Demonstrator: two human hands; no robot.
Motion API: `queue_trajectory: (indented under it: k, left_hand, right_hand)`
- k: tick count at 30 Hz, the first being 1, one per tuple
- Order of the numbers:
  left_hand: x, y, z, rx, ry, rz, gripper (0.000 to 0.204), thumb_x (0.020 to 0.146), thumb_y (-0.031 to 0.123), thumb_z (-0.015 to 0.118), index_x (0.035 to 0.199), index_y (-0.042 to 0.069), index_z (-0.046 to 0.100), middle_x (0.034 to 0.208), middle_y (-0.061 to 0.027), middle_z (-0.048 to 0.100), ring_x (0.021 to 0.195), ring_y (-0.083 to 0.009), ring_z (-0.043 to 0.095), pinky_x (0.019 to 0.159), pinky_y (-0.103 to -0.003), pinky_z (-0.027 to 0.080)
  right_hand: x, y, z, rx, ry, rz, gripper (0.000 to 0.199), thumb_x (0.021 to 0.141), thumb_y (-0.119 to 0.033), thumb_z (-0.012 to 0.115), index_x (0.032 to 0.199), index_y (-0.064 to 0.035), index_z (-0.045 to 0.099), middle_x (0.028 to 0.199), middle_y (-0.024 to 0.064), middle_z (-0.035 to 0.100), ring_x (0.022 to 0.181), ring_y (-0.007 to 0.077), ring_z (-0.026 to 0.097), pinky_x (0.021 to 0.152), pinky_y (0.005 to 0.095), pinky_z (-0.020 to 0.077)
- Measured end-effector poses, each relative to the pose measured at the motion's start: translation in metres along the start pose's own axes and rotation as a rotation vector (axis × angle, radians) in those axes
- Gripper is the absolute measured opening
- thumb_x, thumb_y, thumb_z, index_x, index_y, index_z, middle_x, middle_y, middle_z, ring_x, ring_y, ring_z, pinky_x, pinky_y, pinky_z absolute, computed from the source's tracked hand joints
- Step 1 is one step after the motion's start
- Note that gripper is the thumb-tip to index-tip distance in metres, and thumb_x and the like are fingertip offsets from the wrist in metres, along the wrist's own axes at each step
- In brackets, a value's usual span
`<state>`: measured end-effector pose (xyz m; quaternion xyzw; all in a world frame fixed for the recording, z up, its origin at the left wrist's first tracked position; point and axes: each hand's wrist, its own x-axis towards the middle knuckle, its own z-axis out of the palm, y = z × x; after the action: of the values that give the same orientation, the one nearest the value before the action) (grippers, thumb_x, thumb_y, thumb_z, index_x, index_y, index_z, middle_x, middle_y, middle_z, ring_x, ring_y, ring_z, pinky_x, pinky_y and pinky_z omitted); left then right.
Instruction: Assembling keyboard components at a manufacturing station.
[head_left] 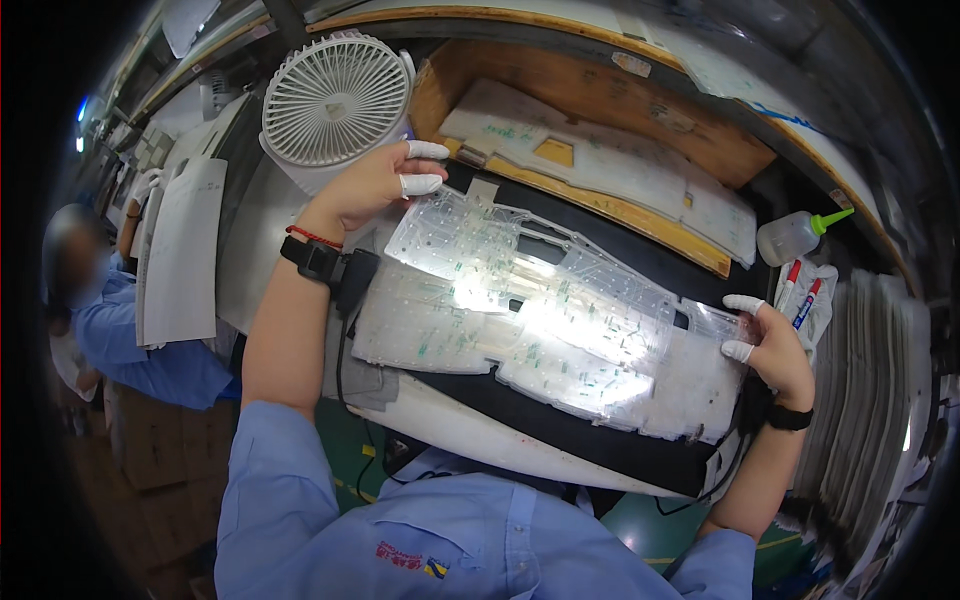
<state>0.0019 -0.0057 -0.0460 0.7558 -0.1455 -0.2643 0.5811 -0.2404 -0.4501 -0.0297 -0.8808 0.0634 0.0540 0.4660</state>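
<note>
A clear plastic membrane sheet (540, 320) with printed traces and cut-outs lies across a black mat (600, 245) on the bench. My left hand (375, 185), with white finger cots, pinches the sheet's upper left corner. My right hand (775, 350), also in finger cots, grips the sheet's right edge. Bright light glares off the middle of the sheet.
A white desk fan (335, 100) stands behind my left hand. A wooden tray (600, 95) holds a stack of similar sheets (620, 165). A squeeze bottle with a green tip (795, 235) and two markers (800, 295) sit at right. Another person in blue (110, 320) works at left.
</note>
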Motion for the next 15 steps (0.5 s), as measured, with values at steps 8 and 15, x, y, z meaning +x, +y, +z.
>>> queue_trajectory:
  k: [8, 15]
  left_hand:
    - [-0.009, 0.01, -0.001, 0.11, -0.06, 0.072, 0.044, 0.081, 0.008, 0.067, 0.121, -0.003, 0.053, 0.085, -0.0002, 0.063, 0.073, -0.0059, 0.057, 0.063, -0.02, 0.045]
    - [-0.003, 0.008, 0.004, 0.044, 0.104, 0.11, 0.021, 0.088, 0.015, 0.062, 0.105, 0.003, 0.063, 0.081, 0.0034, 0.061, 0.066, -0.0027, 0.051, 0.057, -0.018, 0.041]
  right_hand:
    - [0.003, 0.014, -0.007, 0.041, 0.131, 0.079, 0.023, 0.081, -0.002, 0.065, 0.104, 0.0004, 0.06, 0.089, 0.002, 0.063, 0.081, 0.0095, 0.059, 0.073, 0.0224, 0.0461]
    - [0.009, 0.014, -0.007, 0.231, 0.337, 0.033, 0.016, 0.086, -0.008, 0.063, 0.102, -0.004, 0.063, 0.083, 0.0005, 0.062, 0.063, 0.0053, 0.053, 0.055, 0.0193, 0.0419]
